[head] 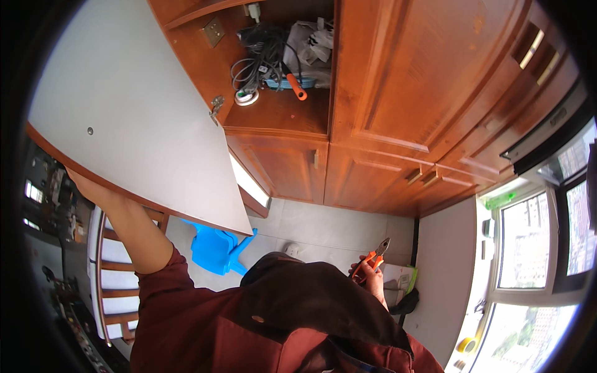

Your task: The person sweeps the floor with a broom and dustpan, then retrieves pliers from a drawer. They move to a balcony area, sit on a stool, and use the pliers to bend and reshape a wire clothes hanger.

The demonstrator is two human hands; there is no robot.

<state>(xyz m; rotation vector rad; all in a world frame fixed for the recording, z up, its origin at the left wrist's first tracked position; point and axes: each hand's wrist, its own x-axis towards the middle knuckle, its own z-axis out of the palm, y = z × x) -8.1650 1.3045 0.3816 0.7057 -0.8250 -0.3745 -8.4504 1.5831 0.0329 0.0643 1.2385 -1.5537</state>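
Note:
My right hand (371,276) grips combination pliers (381,247) by their orange handles, low at my right side, with the metal jaws pointing up and away. My left arm reaches out to the white inner face of an open cabinet door (140,121). Only the wrist end of my left hand (78,183) shows at the door's edge; its fingers are hidden. Inside the cabinet, a tool with an orange handle (295,87) lies on the shelf (284,112) beside a bundle of cables (261,60) and a white tape roll (246,97).
Plastic bags (310,44) and a blue basket (289,83) sit deeper in the cabinet. A wall socket (213,31) is on its left side. Below the door stands a blue plastic stool (214,252). Wooden slatted furniture (116,266) is at left; windows (522,242) are at right.

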